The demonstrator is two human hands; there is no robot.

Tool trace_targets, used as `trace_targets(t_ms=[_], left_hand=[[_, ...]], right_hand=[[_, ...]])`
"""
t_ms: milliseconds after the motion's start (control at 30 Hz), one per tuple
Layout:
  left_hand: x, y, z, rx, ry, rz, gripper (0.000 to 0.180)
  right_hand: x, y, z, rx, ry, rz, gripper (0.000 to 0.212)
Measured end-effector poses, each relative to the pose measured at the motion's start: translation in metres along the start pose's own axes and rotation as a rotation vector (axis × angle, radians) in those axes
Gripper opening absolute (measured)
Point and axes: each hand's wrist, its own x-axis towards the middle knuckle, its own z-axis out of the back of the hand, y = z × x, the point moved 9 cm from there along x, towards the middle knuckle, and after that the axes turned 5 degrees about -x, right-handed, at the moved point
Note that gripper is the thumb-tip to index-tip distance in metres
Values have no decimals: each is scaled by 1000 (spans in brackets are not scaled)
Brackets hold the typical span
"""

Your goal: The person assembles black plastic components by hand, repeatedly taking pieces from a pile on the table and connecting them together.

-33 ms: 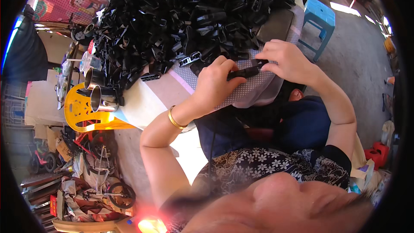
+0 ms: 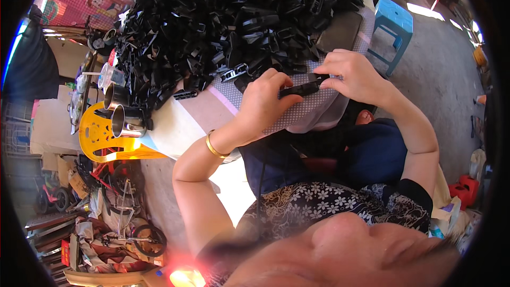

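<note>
Above the near edge of the cloth-covered table [image 2: 207, 111], both hands grip one dark plastic piece. My left hand [image 2: 263, 101] is closed round the left end of this black plastic part [image 2: 303, 90], thumb below and fingers above. Its right end is pinched between thumb and fingers of my right hand [image 2: 349, 75]. The part looks long and narrow; its ends are hidden by my fingers, and its exact kind cannot be made out. Just beyond my hands rises a large heap of similar black plastic parts [image 2: 212, 26]. A gold bangle [image 2: 212, 144] circles my left wrist.
Two metal cups [image 2: 127, 122] stand at the table's left edge, near a clear plastic cup [image 2: 110, 77]. A yellow chair [image 2: 98, 133] is against that side. To the right stands a blue stool [image 2: 393, 24]. A dark flat tray-like thing [image 2: 340, 32] lies beside the heap.
</note>
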Motion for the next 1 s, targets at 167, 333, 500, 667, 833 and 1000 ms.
trace_targets(t_ms=[167, 333, 500, 667, 833, 1000], left_hand=[[4, 12, 2, -122, 83, 58, 25], [6, 10, -1, -162, 83, 15, 22], [4, 2, -10, -133, 71, -15, 21], [7, 2, -6, -169, 142, -40, 25], [9, 1, 46, 338, -249, -93, 35], [15, 27, 48, 458, -174, -8, 32]], right_hand=[[0, 3, -11, -10, 8, 33, 26], [1, 7, -17, 95, -54, 75, 28], [1, 12, -23, 130, -147, 119, 25], [9, 2, -20, 261, -68, 89, 25], [13, 6, -21, 325, 311, 44, 32], [21, 1, -24, 85, -151, 82, 32]])
